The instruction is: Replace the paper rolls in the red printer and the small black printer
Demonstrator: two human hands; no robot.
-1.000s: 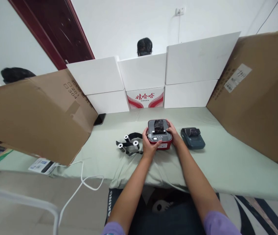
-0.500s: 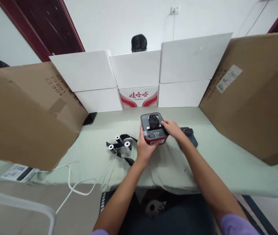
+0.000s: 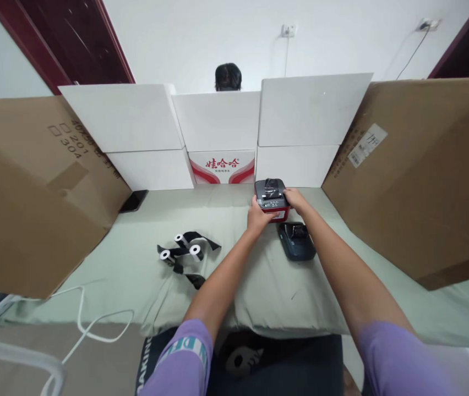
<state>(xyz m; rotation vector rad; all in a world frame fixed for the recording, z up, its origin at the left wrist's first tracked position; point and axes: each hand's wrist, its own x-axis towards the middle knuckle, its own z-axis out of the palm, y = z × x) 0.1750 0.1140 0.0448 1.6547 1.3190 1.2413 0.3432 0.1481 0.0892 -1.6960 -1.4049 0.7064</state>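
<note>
A small boxy label printer [image 3: 274, 203], dark grey on top and red below, is held between my two hands near the back of the table. My left hand [image 3: 259, 218] wraps its left side and lower front. On the right side, my right hand [image 3: 295, 199] grips it near the top edge. Whether its base touches the cloth I cannot tell. Just in front of it lies a dark, rounded device [image 3: 296, 242] with a black raised part. To the left are several small rolls [image 3: 180, 253] with white ends and loose black strips.
White boxes [image 3: 218, 121] form a wall behind the table, with a person's head [image 3: 228, 77] above. Large cardboard panels stand left [image 3: 32, 198] and right [image 3: 416, 187]. A phone [image 3: 134, 201] lies by the left panel. A white cable [image 3: 106, 316] hangs over the front edge.
Both hands have carried the label printer away from me, towards the white boxes. The dark device, partly hidden by my right arm before, now shows more fully.
</note>
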